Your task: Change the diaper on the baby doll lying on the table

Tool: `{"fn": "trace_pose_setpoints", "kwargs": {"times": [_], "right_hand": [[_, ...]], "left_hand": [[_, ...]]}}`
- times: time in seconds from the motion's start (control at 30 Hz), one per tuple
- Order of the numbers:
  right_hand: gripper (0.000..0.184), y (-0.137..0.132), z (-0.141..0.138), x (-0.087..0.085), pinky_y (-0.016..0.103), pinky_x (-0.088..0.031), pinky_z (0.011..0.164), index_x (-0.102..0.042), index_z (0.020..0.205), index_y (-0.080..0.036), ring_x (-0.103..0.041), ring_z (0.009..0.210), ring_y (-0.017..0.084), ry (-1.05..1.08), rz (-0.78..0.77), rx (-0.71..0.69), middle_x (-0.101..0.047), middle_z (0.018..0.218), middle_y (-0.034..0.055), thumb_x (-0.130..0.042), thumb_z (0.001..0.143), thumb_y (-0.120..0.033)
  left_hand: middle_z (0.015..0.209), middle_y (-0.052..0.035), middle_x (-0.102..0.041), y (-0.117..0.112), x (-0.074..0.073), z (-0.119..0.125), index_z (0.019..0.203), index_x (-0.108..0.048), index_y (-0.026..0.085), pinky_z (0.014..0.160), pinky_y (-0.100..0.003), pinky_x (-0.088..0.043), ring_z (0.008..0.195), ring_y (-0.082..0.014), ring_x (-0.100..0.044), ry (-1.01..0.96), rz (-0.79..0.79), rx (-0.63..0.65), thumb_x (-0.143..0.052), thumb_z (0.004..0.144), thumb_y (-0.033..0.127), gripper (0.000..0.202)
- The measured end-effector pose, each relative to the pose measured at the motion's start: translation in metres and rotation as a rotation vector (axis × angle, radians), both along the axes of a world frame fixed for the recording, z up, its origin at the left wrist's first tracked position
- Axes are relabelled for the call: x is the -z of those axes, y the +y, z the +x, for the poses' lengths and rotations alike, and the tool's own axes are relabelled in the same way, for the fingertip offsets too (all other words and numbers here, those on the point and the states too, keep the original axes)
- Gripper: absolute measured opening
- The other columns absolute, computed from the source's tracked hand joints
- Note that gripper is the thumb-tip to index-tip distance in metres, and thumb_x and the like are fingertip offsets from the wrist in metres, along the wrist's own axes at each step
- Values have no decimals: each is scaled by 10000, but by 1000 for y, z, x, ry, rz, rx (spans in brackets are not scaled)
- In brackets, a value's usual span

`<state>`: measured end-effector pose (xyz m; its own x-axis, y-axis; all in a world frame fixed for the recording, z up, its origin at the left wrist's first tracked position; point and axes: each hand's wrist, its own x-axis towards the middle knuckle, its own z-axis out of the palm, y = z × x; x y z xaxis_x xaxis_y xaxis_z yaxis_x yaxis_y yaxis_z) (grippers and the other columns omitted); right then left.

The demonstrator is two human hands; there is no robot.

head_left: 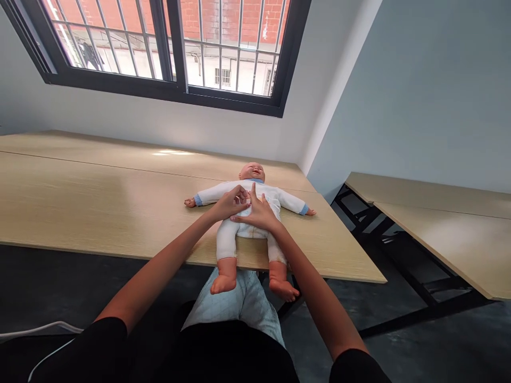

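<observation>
A baby doll (255, 213) in a white long-sleeved suit with blue cuffs lies on its back on a pale wood-grain table (99, 202), arms spread. My left hand (231, 204) is curled on the suit's chest, and I cannot tell whether its fingers pinch the cloth. My right hand (257, 213) rests beside it on the doll's middle, fingers spread flat. The doll's bare feet (223, 276) hang past the table's near edge, above my lap.
A second wood-top table (431, 223) on a black metal frame stands to the right across a gap. A barred window (171, 48) is set in the wall behind. A white cable (40, 332) runs along the lower left.
</observation>
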<state>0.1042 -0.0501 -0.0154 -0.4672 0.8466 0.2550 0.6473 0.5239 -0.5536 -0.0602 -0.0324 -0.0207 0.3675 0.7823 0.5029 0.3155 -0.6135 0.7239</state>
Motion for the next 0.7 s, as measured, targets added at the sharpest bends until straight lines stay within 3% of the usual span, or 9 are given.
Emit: {"fn": "trace_pose_setpoints", "kwargs": {"times": [0.1,0.2,0.3,0.4,0.47,0.57,0.63,0.7], "right_hand": [[1325,1,4,3,542,-7,1262,40,1607,-163,-238,1513,308,87,1,-30,-368,1558,156,-764,687,-677],[1251,2,10,8,544,-134,1252,-28,1604,-163,-360,1460,299,299,-17,-67,-466,1489,175,-773,707,-616],[954,1,17,10,474,-336,1189,-258,1529,-150,-524,1331,260,617,0,-15,-562,1391,182,-692,799,-584],[643,3,26,10,432,-416,1138,-470,1304,-140,-596,1229,235,855,87,121,-644,1255,169,-622,844,-565],[571,7,34,10,421,-452,1102,-512,1199,-139,-615,1183,236,925,115,236,-652,1214,171,-607,834,-568],[539,13,48,12,420,-475,1066,-541,1105,-142,-614,1155,250,938,100,400,-632,1218,184,-596,801,-583],[514,15,56,16,428,-468,1070,-550,1071,-155,-602,1162,257,919,81,453,-620,1232,179,-595,784,-579],[489,16,61,23,436,-462,1073,-550,1060,-170,-593,1173,263,899,58,476,-615,1242,169,-594,777,-567]], "left_hand": [[914,-41,-634,-8,-1,-3,915,-527,198,830,-329,-494,872,-183,-598,26,30,-4,-640,825,382,234],[982,-65,-661,-13,-1,-5,930,-569,194,912,-371,-483,978,-220,-613,73,55,1,-599,851,362,188],[1044,-90,-681,-15,1,-6,957,-608,192,1011,-435,-437,1077,-259,-607,128,81,-7,-565,875,333,169],[1151,-108,-696,-16,4,-8,1021,-647,200,1107,-492,-352,1193,-288,-583,184,98,0,-520,908,303,198],[1279,-99,-674,-19,6,-10,1137,-659,223,1169,-519,-270,1327,-304,-511,230,97,21,-492,934,315,278],[1509,-58,-511,-23,7,-13,1385,-555,263,1231,-556,-105,1523,-303,-251,342,72,63,-432,979,408,449],[1582,-34,-407,-27,5,-15,1473,-467,280,1237,-572,-21,1560,-292,-126,411,60,63,-386,994,480,525],[1608,-27,-361,-29,2,-16,1490,-446,286,1236,-572,14,1563,-290,-104,410,86,-12,-344,998,544,564]]}}
